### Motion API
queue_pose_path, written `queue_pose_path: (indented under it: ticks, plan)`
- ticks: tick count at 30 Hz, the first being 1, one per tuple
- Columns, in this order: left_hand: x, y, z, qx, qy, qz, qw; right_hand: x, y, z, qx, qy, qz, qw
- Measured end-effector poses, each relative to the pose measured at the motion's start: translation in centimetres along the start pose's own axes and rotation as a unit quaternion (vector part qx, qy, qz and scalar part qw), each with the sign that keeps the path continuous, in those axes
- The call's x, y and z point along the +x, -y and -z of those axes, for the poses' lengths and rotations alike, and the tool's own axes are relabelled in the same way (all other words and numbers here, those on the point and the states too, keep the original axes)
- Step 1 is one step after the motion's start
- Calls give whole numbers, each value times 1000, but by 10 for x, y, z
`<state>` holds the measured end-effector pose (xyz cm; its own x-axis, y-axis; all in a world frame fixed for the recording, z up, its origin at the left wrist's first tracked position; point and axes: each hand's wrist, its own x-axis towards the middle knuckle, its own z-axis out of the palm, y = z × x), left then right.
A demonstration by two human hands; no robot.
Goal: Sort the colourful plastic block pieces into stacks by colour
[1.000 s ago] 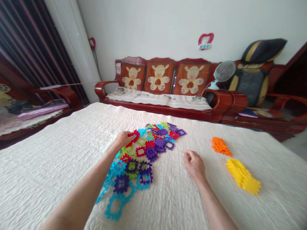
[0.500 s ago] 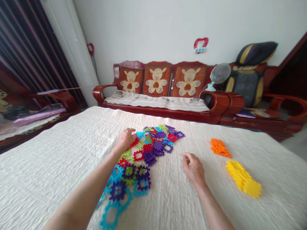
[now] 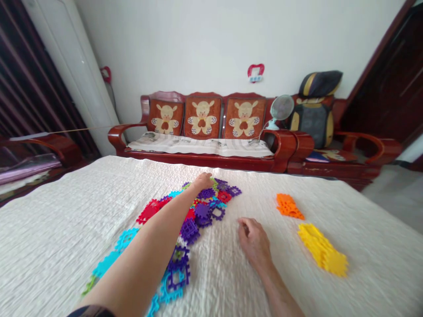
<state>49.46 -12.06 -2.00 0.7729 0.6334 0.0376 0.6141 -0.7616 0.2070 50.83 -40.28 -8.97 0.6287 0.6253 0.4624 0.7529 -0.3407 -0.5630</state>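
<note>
Stretched over a long heap of plastic pieces, my left hand [image 3: 204,180] is at its far end, by some green pieces [image 3: 215,185]; its fingers are bent, and what they hold, if anything, is hidden. My right hand [image 3: 253,235] rests on the cloth right of the heap, fingers curled with nothing visible in them. Purple pieces [image 3: 203,212] lie between the hands. Red pieces [image 3: 148,211] and blue pieces [image 3: 107,263] show left of my left forearm, which covers the heap's middle. Apart at the right are orange pieces [image 3: 289,206] and a yellow stack [image 3: 322,250].
The pieces lie on a table under a white quilted cloth [image 3: 72,211]. Beyond its far edge stands a wooden sofa [image 3: 198,161] with bear cushions, a small fan [image 3: 282,108] and a chair with a massage cushion [image 3: 312,123].
My left hand has moved forward and right along the heap to its far end. My right hand stays curled on the cloth. The view has shifted to the right.
</note>
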Motion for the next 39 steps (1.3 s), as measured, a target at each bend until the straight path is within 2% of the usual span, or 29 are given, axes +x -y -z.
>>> queue_pose_path:
  ticks: [5,11,15,18,23,28,33,35,39]
  plan:
    - [8,7,-8,50,41,-20,998,0,3,1,-4,3,-6,1000]
    - [-9,20,1,89,9,-22,996,0,3,0,-9,-5,-6,1000]
    - [-14,17,3,91,0,-32,995,0,2,0,7,-12,-7,1000]
    - [-14,13,4,85,-7,-24,996,2,2,1,69,-38,-27,997]
    - [-17,15,17,59,-41,6,997,6,-3,5,188,-164,-126,960]
    - [-35,23,31,34,-62,21,997,8,-7,2,216,-151,-131,956]
    - [-51,23,34,22,-31,-11,999,8,-8,-1,237,-132,-140,952]
    - [-56,20,34,19,-21,-37,999,9,-10,1,260,-151,-160,940]
    - [-69,14,33,13,-8,-79,997,13,-17,7,328,-220,-212,894]
